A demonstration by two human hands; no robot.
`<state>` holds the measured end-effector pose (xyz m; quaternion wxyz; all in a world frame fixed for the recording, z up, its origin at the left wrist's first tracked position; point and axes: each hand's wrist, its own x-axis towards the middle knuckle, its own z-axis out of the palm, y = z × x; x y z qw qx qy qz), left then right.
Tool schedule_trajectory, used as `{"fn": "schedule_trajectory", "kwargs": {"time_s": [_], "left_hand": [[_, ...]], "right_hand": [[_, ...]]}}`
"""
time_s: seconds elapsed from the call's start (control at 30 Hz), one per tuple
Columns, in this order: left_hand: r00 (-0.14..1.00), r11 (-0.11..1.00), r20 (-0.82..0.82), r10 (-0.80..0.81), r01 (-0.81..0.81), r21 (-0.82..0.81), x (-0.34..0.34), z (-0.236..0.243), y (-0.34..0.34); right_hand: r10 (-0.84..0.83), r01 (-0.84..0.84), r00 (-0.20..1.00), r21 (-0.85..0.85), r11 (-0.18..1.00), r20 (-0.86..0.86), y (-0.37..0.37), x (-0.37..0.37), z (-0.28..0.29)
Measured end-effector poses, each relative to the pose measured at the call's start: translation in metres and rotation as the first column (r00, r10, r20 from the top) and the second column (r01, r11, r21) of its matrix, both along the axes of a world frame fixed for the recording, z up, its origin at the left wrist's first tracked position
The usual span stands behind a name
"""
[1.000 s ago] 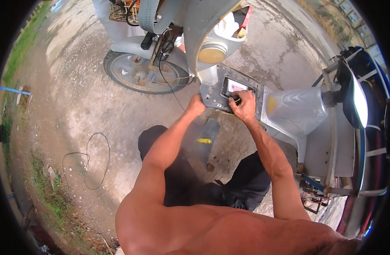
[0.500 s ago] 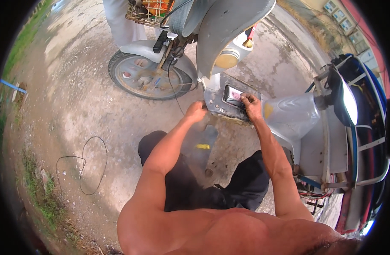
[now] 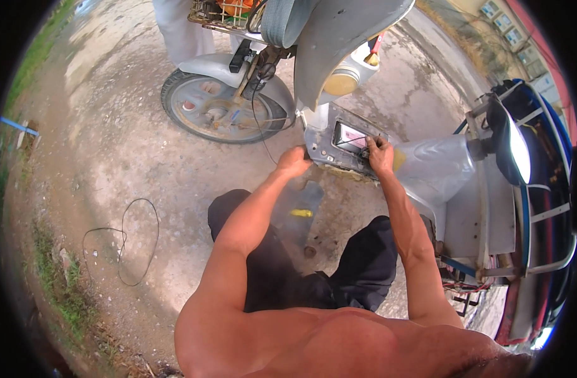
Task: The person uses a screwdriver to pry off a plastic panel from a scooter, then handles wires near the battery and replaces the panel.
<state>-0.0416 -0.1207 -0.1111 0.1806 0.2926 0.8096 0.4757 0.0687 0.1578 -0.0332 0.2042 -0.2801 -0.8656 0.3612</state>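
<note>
A grey scooter's footboard has a rectangular opening holding a dark-cased battery with a white-and-pink label. My left hand is closed on the footboard's near left edge, fingertips partly hidden. My right hand pinches a thin dark wire at the right end of the battery opening; its connection is too small to tell. A dark panel lies on the ground between my knees, with a yellow-handled tool on it.
The front wheel, a wire basket and a person's pale trouser leg are ahead. The scooter's translucent-covered body and metal rack fill the right. A loose black cable lies on the concrete at left.
My right hand has shifted right within the battery opening, and a thin wire now shows across the battery. My left hand stays at the footboard's edge; the view has shifted slightly.
</note>
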Motion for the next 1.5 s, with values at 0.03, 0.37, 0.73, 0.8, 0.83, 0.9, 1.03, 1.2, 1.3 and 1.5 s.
{"fn": "schedule_trajectory", "kwargs": {"time_s": [0.03, 0.37, 0.73, 0.8, 0.83, 0.9, 1.03, 1.2, 1.3, 1.5], "left_hand": [[0.999, 0.992, -0.010, -0.045, 0.043, -0.115, 0.004, 0.007, 0.003], [0.997, 0.966, 0.053, 0.052, -0.037, -0.256, -0.017, -0.034, -0.021], [0.940, 1.000, 0.340, 0.024, -0.024, -0.006, -0.015, -0.041, 0.019], [0.942, 1.000, 0.334, 0.026, -0.024, -0.009, -0.017, -0.045, 0.010], [0.942, 0.999, 0.333, 0.044, -0.044, -0.007, -0.019, -0.046, 0.003], [0.941, 0.998, 0.333, 0.062, -0.066, 0.001, -0.021, -0.046, -0.003], [0.876, 0.985, 0.456, 0.157, -0.171, -0.010, -0.021, -0.034, -0.004], [0.809, 0.978, 0.554, 0.196, -0.199, -0.055, -0.011, -0.019, 0.003], [0.812, 0.983, 0.554, 0.183, -0.165, -0.083, -0.018, -0.035, 0.002], [0.862, 0.986, 0.485, 0.147, -0.167, -0.002, -0.015, -0.043, 0.015]], "right_hand": [[-0.095, 0.075, 0.985, -0.139, 0.987, -0.147, 0.017, 0.005, -0.018], [-0.597, -0.015, 0.734, -0.886, 0.464, -0.325, 0.047, 0.016, 0.030], [-0.414, -0.577, 0.697, -0.801, 0.159, -0.585, 0.060, 0.016, 0.034], [-0.663, -0.558, 0.581, -0.824, 0.099, -0.473, 0.065, 0.018, 0.043], [-0.720, -0.487, 0.575, -0.870, 0.080, -0.388, 0.062, 0.018, 0.052], [-0.735, -0.489, 0.565, -0.869, 0.069, -0.376, 0.058, 0.018, 0.057], [-0.686, -0.472, 0.586, -0.870, 0.143, -0.431, 0.051, 0.019, 0.056], [0.050, -0.059, 0.997, -0.149, 0.987, -0.062, 0.019, 0.026, 0.064], [0.254, -0.353, 0.906, 0.277, 0.893, 0.338, -0.021, 0.016, 0.078], [0.245, -0.564, 0.660, 0.253, 0.786, 0.710, -0.022, 0.007, 0.071]]}}
